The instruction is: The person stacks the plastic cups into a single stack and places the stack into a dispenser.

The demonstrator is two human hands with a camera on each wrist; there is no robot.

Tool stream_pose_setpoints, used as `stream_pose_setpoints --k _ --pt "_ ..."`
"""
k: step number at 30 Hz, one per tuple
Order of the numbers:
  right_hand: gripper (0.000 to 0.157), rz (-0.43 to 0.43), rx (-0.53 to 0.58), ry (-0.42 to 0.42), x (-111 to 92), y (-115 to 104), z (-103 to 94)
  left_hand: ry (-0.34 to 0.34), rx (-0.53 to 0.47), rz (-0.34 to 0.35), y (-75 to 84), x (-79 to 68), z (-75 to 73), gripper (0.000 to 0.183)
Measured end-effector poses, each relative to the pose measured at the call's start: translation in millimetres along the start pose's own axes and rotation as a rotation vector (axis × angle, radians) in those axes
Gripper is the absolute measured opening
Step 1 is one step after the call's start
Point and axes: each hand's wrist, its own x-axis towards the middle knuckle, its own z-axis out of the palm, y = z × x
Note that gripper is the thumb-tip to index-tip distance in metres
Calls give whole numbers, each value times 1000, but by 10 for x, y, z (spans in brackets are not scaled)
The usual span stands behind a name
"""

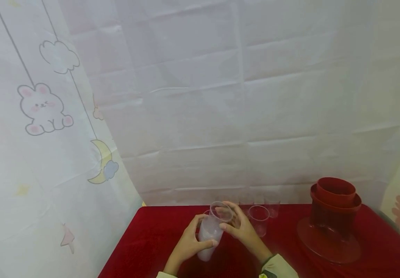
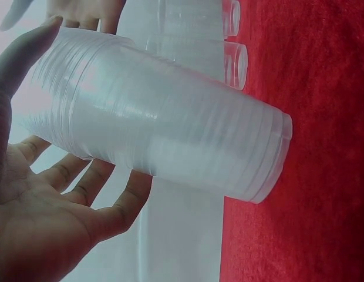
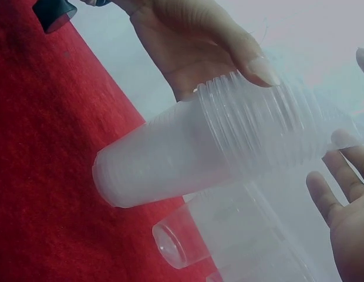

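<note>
A nested stack of clear plastic cups (image 1: 209, 233) is tilted above the red cloth. My left hand (image 1: 190, 241) grips it around the side, the thumb across the near face; in the left wrist view, the fingers (image 2: 135, 191) curve under the stack (image 2: 170, 123). At the mouth end my right hand (image 1: 243, 227) holds the top cup (image 1: 222, 211) between thumb and fingers. The right wrist view shows this hand (image 3: 349, 229) at the right edge, its fingertips by the upper rims, while the left thumb (image 3: 258, 64) presses on the stack (image 3: 164, 155).
Several separate clear cups, including a nearer one (image 1: 260, 224), stand upright right of my hands. A dark red round vessel (image 1: 335, 218) with a wide base is farther right on the red-covered table (image 1: 144, 239). A pale sheet (image 1: 200, 154) hangs behind.
</note>
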Motion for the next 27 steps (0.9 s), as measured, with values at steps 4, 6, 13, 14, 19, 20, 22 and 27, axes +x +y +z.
stream_pose_setpoints --k 4,6,13,14,19,20,22,27 --pt "63 40 -54 18 -4 11 5 2 13 1 3 1 1 70" --pt "63 66 -70 23 -9 18 9 1 15 2 6 -2 2 70" --pt "61 89 -78 1 -36 76 14 4 23 -7 5 -4 5 72" --pt "61 82 -75 -4 -37 84 16 5 26 -8 5 -2 5 72" --pt "60 81 -34 -23 -36 102 24 7 27 -9 14 6 3 71" --pt "61 84 -22 -26 -37 104 27 8 28 -10 17 6 3 72" --pt "61 90 -13 -27 -41 116 32 9 29 -15 20 2 1 72" --pt "60 95 1 -28 -73 182 54 12 28 -16 16 -14 -2 72"
